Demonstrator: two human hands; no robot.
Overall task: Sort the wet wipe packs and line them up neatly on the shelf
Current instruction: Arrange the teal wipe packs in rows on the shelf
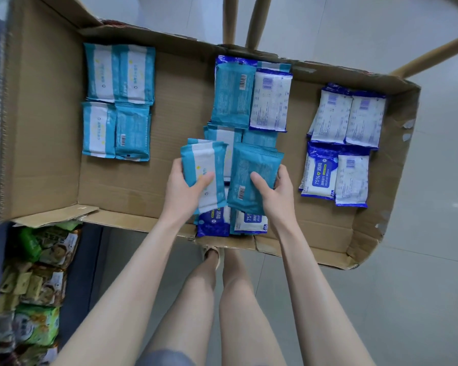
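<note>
Cardboard box (50,128), teal packs (251,165) in hands (181,190)

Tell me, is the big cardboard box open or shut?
Open. The cardboard box has nothing covering its top, its flaps stand outward, and teal wipe packs lie in plain view on its floor.

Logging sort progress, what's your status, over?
Left-hand grip holds a teal-and-white plastic wipe pack, right-hand grip a teal pack, barcode up. Both over the brown cardboard box. Dark-blue alcohol-wipe packs underneath.
</note>
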